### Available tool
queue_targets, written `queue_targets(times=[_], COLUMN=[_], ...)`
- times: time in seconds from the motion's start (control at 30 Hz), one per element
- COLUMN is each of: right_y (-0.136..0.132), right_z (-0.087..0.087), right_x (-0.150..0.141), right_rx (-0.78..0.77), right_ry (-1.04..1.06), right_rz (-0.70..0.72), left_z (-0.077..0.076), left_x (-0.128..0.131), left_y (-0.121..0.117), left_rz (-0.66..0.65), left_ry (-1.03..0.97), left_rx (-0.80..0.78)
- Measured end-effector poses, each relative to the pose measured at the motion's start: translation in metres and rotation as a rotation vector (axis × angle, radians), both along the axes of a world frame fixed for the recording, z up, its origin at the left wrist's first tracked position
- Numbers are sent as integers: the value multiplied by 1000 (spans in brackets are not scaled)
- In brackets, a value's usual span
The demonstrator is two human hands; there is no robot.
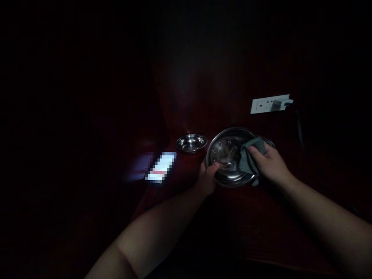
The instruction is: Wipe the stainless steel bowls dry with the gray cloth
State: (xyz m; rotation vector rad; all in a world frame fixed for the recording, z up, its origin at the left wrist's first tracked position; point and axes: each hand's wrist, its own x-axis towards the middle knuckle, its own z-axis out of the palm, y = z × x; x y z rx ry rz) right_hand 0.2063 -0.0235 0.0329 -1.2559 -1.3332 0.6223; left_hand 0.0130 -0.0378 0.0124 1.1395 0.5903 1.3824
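A shiny steel bowl (225, 151) is tilted up, its inside facing me. My left hand (208, 178) grips its lower left rim, the thumb over the edge and the other fingers hidden behind. In my right hand (269, 161) is a grey-green cloth (249, 155), pinched under the thumb and pressed against the bowl's right side and rim. Part of the cloth hangs below the rim. Just left of the bowl, a smaller steel bowl (192, 150) stands upright on the dark red surface.
A lit phone-like screen (161, 167), blurred into blocks, lies at the left edge of the dark red surface (232, 217). On the back wall is a white socket plate (264, 105) with a plug and cable at its right end. Most of the surroundings are dark.
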Motion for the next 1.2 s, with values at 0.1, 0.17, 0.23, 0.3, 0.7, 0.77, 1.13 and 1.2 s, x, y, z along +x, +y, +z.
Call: queue_targets(times=[0.1, 0.17, 0.23, 0.3, 0.7, 0.77, 1.13, 1.2], right_y=[2, 4, 6, 7, 2, 3, 4, 6], right_z=[-4, -5, -5, -3, 6, 5, 5, 3], right_x=[-3, -2, 2, 7, 20, 19, 17, 17], right_rx=[-56, -20, 38, 75, 132, 152, 85, 61], right_ry=[47, -2, -84, -162, -426, -449, -259, -222], right_rz=[39, 5, -39, -77, -234, -219, -47, 5], left_z=[-1, 0, 0, 1, -2, 0, -6, -8], left_x=[0, 1, 2, 2, -4, -3, 0, 1], left_y=[2, 1, 1, 0, 6, 6, 9, 10], left_rz=[18, -31, -91, -143, -192, -199, -145, -122], left_ry=[-19, -30, -31, -24, 86, 100, 82, 83], left_rx=[11, 11, 19, 50, -49, -74, -26, -34])
